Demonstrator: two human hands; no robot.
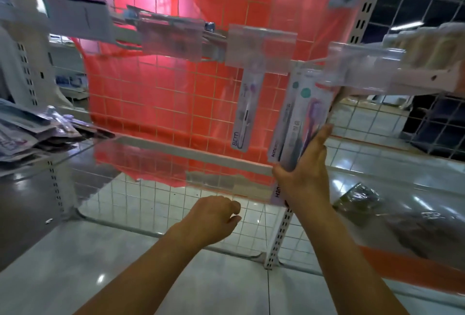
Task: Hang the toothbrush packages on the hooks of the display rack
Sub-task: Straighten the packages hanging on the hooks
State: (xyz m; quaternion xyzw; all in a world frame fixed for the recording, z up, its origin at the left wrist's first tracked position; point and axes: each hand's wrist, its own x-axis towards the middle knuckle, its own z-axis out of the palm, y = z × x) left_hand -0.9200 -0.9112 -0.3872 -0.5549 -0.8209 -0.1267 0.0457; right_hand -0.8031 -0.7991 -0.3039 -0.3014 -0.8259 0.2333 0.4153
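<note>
Far left of both hands: loose package pile (pixel 27 133) on a shelf
left hand (pixel 214 216): loosely curled, holding nothing
hung package (pixel 245 111): up-left of right hand
right hand (pixel 305 171): gripping toothbrush packages (pixel 297 116) under a clear tag holder (pixel 362 68), wire grid (pixel 176 103) behind

From where I stand, the right hand (pixel 305 164) covers the lower end of the toothbrush packages (pixel 299 116) it holds, and their tops vanish behind a clear tag holder (pixel 362 68) above that hand. The print on them is too blurred to read fully. Far left of the left hand (pixel 214 216), a smeared pile of packets (pixel 32 133) runs off the edge. Both forearms are cut off below.
</note>
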